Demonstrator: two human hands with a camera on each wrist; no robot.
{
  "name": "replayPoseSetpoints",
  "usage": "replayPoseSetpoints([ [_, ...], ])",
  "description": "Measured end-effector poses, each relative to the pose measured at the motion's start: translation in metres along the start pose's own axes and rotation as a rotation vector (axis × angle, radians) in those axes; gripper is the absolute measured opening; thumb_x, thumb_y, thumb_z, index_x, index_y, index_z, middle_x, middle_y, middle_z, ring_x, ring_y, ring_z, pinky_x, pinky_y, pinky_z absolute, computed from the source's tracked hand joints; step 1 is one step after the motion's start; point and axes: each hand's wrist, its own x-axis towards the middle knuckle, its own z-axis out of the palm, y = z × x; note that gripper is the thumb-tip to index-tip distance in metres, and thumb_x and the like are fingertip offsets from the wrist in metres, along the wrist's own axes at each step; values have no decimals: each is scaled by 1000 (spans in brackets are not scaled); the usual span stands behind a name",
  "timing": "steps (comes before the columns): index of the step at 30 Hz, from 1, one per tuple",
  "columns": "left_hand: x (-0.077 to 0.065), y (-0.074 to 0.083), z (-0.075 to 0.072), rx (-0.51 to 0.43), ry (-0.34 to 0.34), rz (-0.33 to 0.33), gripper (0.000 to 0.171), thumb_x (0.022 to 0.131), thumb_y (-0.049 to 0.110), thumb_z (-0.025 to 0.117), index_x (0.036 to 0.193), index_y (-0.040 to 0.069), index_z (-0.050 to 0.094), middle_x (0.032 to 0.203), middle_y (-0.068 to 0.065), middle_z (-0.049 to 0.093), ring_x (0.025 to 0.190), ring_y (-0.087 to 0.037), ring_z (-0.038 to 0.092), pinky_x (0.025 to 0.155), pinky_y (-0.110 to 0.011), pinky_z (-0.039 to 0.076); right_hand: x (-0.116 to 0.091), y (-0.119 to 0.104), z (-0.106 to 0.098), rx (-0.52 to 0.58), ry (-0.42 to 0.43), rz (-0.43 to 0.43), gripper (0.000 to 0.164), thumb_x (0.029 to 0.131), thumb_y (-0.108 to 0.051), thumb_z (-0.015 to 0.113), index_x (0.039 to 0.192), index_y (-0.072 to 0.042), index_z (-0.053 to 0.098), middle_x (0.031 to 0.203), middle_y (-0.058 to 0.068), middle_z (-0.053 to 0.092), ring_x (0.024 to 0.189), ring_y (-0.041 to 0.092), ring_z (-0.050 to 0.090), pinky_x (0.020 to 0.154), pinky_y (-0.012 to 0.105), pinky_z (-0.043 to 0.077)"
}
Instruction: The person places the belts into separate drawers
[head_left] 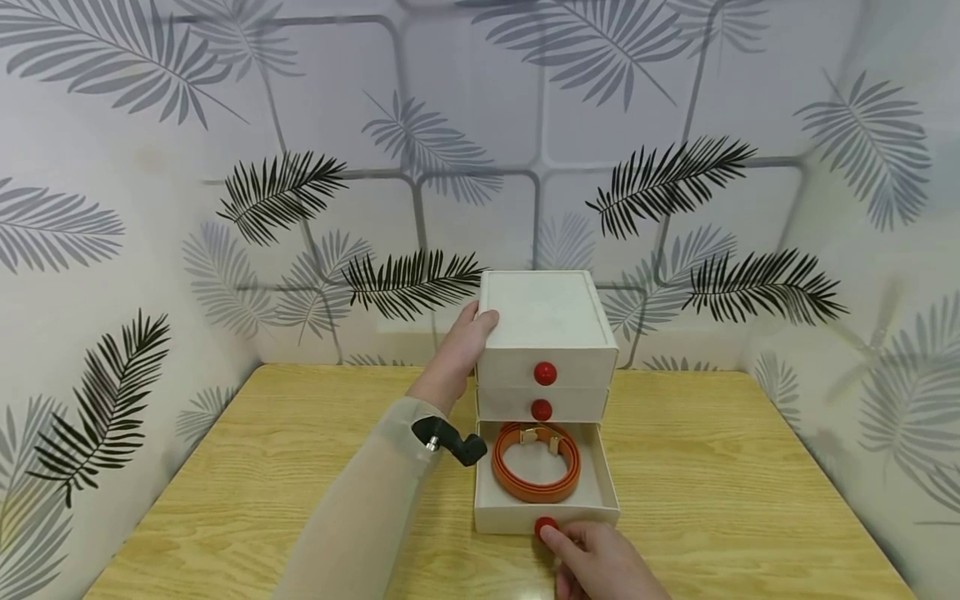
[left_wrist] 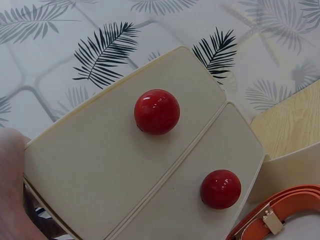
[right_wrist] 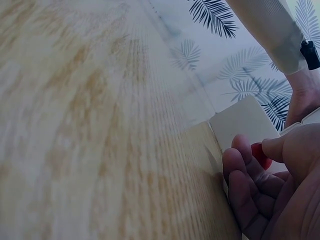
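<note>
A small white drawer cabinet (head_left: 547, 312) with round red knobs stands on the table. Its bottom drawer (head_left: 604, 479) is pulled out, and in it lies a coiled orange belt (head_left: 536, 492) with gold-coloured metal fittings. My left hand (head_left: 463, 346) holds the cabinet's left side, thumb over the top edge; its other fingers are mostly hidden. At the drawer's front, my right hand (head_left: 600, 558) pinches the bottom red knob (right_wrist: 261, 156) between thumb and fingers. The upper red knob (left_wrist: 157, 112) and middle red knob (left_wrist: 220, 189) sit on two closed drawers.
The wood-grain table (head_left: 337, 442) extends to both sides of the cabinet. Behind and beside it rise walls (head_left: 480, 108) covered in a leaf pattern. A black mount (head_left: 450, 440) is strapped to the left wrist over a light sleeve (head_left: 360, 508).
</note>
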Motion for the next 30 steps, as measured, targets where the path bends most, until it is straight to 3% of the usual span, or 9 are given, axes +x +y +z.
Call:
replayPoseSetpoints([
  [18,1,0,0,1,-9,0,70,115,47,46,178,27,22,177,-13,31,155,-41,35,123,-69,30,7,-5,-1,51,41,11,47,113,-52,60,98,-10,75,67,4,68,55,13,55,53,28,43],
  [30,1,-1,-1,-1,-9,-3,69,115,47,45,177,26,23,176,-14,32,156,-42,35,123,-70,28,16,-5,-5,0,82,-66,53,113,-55,58,90,-10,74,65,2,68,58,14,60,57,32,49],
])
